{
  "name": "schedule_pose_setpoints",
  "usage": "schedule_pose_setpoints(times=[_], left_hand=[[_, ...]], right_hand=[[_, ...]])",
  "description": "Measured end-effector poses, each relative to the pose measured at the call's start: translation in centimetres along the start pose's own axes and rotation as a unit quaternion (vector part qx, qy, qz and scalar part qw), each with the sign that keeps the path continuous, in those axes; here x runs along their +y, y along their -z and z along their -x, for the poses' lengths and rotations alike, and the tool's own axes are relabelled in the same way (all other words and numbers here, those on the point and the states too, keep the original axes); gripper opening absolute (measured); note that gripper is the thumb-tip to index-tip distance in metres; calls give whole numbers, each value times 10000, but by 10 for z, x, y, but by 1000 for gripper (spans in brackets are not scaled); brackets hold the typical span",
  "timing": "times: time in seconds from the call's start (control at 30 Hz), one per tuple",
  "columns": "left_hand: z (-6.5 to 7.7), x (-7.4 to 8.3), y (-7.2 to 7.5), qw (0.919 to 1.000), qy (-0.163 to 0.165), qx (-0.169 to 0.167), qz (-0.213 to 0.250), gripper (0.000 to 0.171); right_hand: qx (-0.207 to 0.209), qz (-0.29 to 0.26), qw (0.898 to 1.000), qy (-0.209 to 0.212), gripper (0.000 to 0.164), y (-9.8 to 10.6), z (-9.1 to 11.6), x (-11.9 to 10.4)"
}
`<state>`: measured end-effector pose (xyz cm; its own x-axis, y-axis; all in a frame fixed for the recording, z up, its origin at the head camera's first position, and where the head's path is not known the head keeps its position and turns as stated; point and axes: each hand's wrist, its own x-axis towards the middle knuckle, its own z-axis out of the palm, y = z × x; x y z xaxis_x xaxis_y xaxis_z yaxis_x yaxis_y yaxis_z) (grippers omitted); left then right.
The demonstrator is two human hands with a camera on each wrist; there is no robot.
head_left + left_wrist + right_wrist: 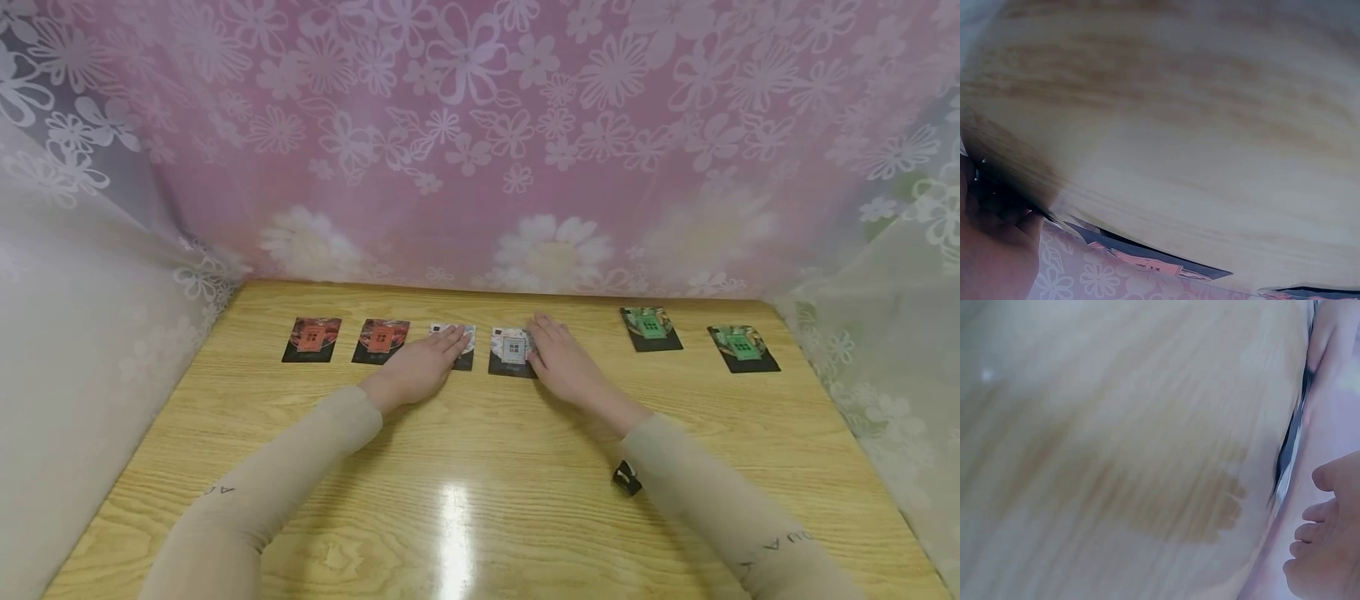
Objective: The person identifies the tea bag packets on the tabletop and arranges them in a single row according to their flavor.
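As your left hand (420,367) and right hand (567,365), fingers straight and gripping nothing, touch the white packets (512,352), you seem to be aligning them; next, likely straighten the green packets (651,328).

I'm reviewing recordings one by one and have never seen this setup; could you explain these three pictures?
No machine here: just a person's bare left hand and right hand. The wide picture comes from a head-worn camera looking down; the blurrier two come from cameras on each wrist. On the wood-grained table lie two red packets, two pale packets and two green packets, plus a small black object nearer the viewer. The left hand lies over one pale packet; the right overlaps the other's edge. No clear grip shows.
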<state>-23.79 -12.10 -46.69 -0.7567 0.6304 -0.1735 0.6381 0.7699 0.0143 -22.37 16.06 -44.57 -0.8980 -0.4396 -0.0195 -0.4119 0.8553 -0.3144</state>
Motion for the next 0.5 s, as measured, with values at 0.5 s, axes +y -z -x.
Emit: schedule_pose_setpoints(times=[0.5], left_hand=[[0, 0, 0, 10000, -17, 10, -42, 57]], right_hand=[[92, -391, 9967, -711, 63, 34, 29, 91]])
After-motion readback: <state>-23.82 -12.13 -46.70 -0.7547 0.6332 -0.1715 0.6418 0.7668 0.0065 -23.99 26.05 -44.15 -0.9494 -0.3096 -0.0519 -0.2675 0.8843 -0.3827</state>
